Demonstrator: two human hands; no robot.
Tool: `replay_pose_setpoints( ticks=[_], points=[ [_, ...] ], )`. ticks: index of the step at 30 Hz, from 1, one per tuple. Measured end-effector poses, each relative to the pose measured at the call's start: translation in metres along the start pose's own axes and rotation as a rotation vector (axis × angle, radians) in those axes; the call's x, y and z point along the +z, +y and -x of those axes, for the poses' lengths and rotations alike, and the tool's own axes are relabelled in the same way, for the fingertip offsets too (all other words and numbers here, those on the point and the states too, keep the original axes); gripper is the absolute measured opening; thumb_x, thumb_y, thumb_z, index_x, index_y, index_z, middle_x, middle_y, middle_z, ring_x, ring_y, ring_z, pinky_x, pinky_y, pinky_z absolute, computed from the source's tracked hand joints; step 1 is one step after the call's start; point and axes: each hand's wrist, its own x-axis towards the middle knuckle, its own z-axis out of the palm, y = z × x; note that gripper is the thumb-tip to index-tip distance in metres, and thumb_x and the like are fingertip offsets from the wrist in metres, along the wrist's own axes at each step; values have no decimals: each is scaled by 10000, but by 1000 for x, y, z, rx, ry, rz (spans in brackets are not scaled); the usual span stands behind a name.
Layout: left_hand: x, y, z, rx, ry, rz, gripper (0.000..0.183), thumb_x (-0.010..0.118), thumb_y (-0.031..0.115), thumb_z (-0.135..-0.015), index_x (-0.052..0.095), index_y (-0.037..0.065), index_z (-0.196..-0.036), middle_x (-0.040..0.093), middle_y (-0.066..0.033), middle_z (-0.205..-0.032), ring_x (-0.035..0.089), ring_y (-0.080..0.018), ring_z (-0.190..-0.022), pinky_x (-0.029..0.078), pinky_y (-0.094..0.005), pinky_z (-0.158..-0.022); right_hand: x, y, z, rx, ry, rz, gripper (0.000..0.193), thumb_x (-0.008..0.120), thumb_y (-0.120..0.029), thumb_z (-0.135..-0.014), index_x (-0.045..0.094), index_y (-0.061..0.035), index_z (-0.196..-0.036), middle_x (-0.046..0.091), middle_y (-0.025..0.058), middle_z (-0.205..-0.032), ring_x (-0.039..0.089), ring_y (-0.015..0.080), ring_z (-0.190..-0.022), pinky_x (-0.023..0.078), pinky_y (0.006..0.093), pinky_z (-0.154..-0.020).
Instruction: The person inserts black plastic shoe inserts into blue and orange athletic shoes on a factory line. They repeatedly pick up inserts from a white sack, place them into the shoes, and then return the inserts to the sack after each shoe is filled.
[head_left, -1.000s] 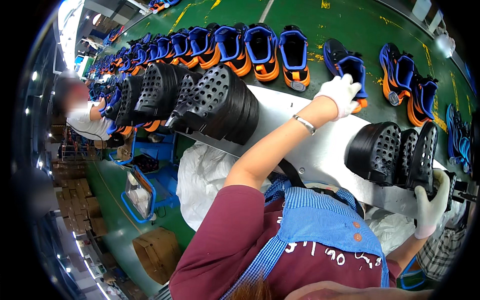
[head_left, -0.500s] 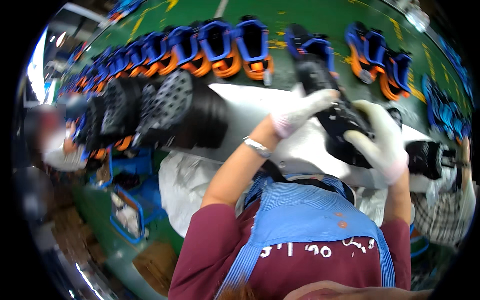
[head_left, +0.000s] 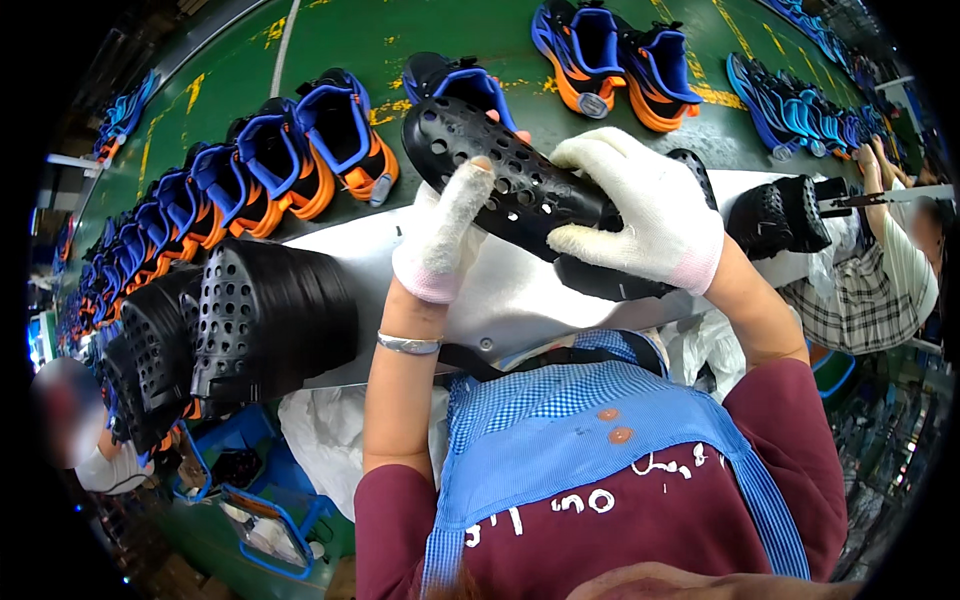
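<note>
A long black plastic shoe tree [head_left: 535,185], full of round holes, is held between both hands at a slant, its rounded toe toward the far left. My left hand [head_left: 445,230], in a white glove with bare fingertips showing, grips it near the toe, thumb on the holed face. My gloved right hand [head_left: 650,210] is closed over its other end, fingers on top and thumb on the near side. Below the right hand lies another black piece [head_left: 610,280], partly covered. Just beyond the toe stands a black sneaker with blue lining [head_left: 475,88].
Stacked black shoe trees [head_left: 270,315] stand left on the pale metal ledge [head_left: 385,330]; more [head_left: 780,215] lie right. Beyond, sneakers [head_left: 345,125] line a green surface [head_left: 420,25] with yellow markings. A co-worker in a plaid garment [head_left: 860,300] is at far right. Blue crates [head_left: 260,520] sit low left.
The view has swung, so the rows of sneakers appear farther left. The blurred black piece in my hands now shows its holed face upward, toe to the left, with my hands spread along it.
</note>
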Motion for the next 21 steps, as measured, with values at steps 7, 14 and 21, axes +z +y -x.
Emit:
replay_pose_setpoints(
  ticks=[7, 14, 21],
  points=[
    [30, -9, -2, -77, -30, -80, 724, 578, 439, -957, 288, 24, -1476, 453, -203, -1430, 500, -282, -1282, 417, -419, -1086, -2, 16, 32, -29, 124, -69, 532, 822, -348, -667, 605, -49, -1050, 580, 112, -930, 624, 290, -837, 523, 355, -738],
    [50, -11, -9, -57, 48, -102, 384, 583, 158, -963, 487, 26, -1311, 568, 20, -1007, 499, -38, -842, 440, -200, -757, -12, 30, 58, 144, 162, -282, 588, 848, -310, -653, 590, -3, -1083, 592, 112, -935, 626, 219, -812, 530, 324, -749],
    [44, -23, -18, 60, 212, -162, 384, 582, 122, -967, 471, -5, -1312, 603, -49, -1122, 580, -114, -1003, 473, -250, -894, -41, 44, 92, 278, 336, -135, 562, 846, -243, -666, 601, 15, -1100, 607, 108, -957, 632, 188, -822, 527, 304, -765]
  ],
)
